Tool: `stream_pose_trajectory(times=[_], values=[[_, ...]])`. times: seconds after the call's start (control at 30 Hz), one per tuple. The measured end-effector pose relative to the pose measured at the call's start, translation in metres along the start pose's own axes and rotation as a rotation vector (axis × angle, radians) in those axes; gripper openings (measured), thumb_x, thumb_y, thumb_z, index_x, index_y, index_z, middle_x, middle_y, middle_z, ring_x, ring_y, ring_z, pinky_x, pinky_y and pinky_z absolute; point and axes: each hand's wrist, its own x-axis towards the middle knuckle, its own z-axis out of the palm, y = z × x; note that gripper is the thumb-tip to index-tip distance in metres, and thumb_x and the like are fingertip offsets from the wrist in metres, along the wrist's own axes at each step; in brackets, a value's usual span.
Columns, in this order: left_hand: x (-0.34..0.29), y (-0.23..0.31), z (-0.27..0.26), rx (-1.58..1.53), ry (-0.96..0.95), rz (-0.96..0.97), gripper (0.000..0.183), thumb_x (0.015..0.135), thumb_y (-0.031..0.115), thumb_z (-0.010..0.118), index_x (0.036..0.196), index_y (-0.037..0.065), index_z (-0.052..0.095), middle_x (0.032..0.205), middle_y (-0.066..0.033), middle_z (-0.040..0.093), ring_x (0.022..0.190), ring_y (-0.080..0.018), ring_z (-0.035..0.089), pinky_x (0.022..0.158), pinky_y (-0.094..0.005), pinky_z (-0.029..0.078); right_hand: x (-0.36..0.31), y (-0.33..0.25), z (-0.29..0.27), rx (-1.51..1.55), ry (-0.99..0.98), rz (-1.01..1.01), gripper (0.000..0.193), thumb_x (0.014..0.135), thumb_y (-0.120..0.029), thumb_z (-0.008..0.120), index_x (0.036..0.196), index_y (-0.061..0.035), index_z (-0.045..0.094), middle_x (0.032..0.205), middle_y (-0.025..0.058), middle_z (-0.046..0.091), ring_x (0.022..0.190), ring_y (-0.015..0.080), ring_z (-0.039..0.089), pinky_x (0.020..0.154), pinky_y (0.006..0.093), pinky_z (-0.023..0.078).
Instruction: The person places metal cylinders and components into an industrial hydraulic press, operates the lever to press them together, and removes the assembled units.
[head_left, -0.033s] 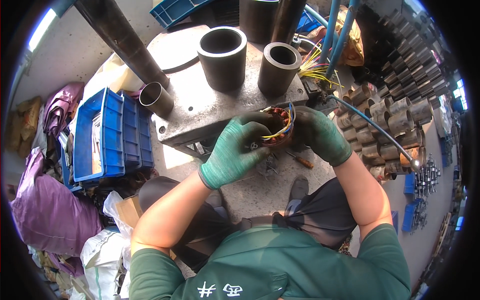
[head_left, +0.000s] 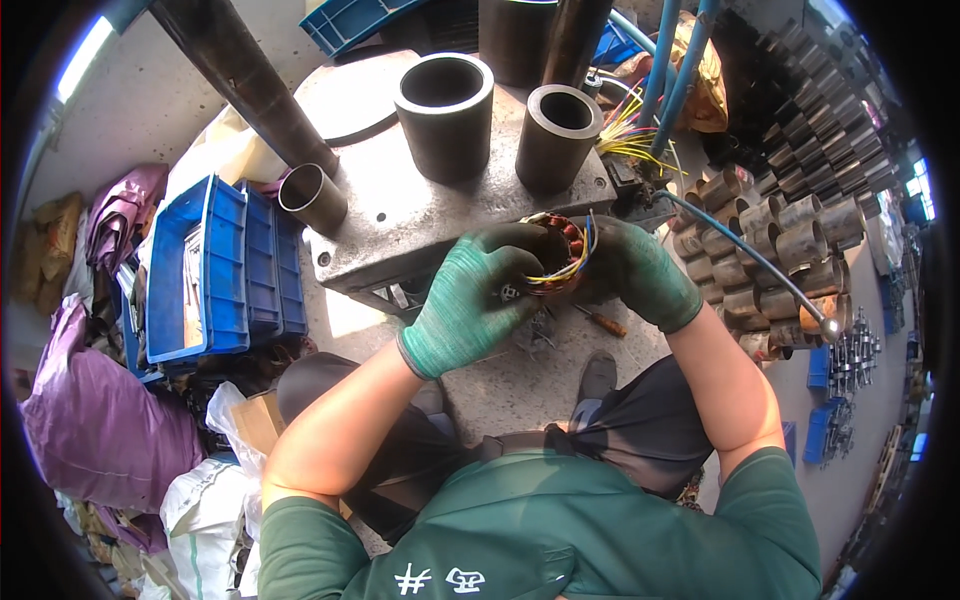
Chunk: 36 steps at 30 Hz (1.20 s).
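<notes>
Over the front edge of the metal bench, a motor stator (head_left: 570,240) with red-brown windings is held between both gloved hands. Yellow, blue and pale lead wires (head_left: 577,268) curve round its near rim. My left hand (head_left: 478,287), in a green glove with a darkened palm side, grips its left side, fingers over the top and thumb below. A small metal piece with holes (head_left: 510,292) shows beside that thumb. My right hand (head_left: 640,265), gloved the same way, is closed round the stator's right side. Its fingertips are in shadow and partly hidden.
On the metal bench (head_left: 380,245) stand a wide dark cylinder (head_left: 445,130), a narrower thick-walled one (head_left: 557,140) and a short tube (head_left: 313,195). Blue crates (head_left: 210,270) are at left. A blue rod (head_left: 750,252) crosses before stacked metal rings (head_left: 760,270). A screwdriver (head_left: 605,321) lies below my hands.
The stator has turned slightly in my hands, and the loop of wires has shifted a little to the right. Both hands stay in nearly the same place.
</notes>
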Motion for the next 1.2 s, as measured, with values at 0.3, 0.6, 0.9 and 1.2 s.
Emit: stream_pose_trajectory(times=[0.3, 0.6, 0.9, 1.2], values=[[0.001, 0.004, 0.013, 0.538, 0.05, 0.266, 0.035, 0.073, 0.005, 0.084, 0.104, 0.01, 0.068, 0.14, -0.0116, 0.066, 0.118, -0.0386, 0.061, 0.104, -0.0492, 0.049, -0.006, 0.017, 0.014, 0.146, 0.078, 0.139, 0.055, 0.101, -0.033, 0.073, 0.145, -0.0028, 0.057, 0.115, 0.0072, 0.07, 0.087, 0.0123, 0.07, 0.07, 0.0259, 0.058], [-0.007, -0.016, 0.011, 0.282, 0.186, 0.279, 0.031, 0.089, 0.006, 0.083, 0.115, 0.004, 0.067, 0.138, -0.0158, 0.061, 0.123, -0.0313, 0.062, 0.104, -0.0405, 0.053, -0.006, 0.015, 0.025, 0.215, 0.105, 0.043, 0.055, 0.1, -0.021, 0.071, 0.147, 0.0015, 0.053, 0.127, 0.01, 0.067, 0.108, 0.0168, 0.068, 0.092, 0.0319, 0.059], [-0.005, -0.013, 0.022, 0.18, 0.416, 0.174, 0.087, 0.069, 0.003, 0.098, 0.142, 0.006, 0.052, 0.135, -0.0114, 0.051, 0.121, -0.0237, 0.063, 0.103, -0.0358, 0.057, -0.003, 0.03, 0.029, 0.234, 0.036, -0.058, 0.062, 0.094, -0.014, 0.078, 0.147, 0.0011, 0.049, 0.135, 0.0099, 0.063, 0.122, 0.0173, 0.063, 0.107, 0.0363, 0.053], [-0.003, -0.014, 0.024, 0.308, 0.313, 0.152, 0.093, 0.073, 0.009, 0.098, 0.15, 0.006, 0.046, 0.14, -0.012, 0.047, 0.127, -0.0253, 0.061, 0.108, -0.0367, 0.056, -0.005, 0.03, 0.03, 0.2, 0.108, -0.036, 0.054, 0.097, -0.011, 0.077, 0.143, 0.0012, 0.051, 0.129, 0.0093, 0.065, 0.119, 0.0161, 0.064, 0.104, 0.0329, 0.054]])
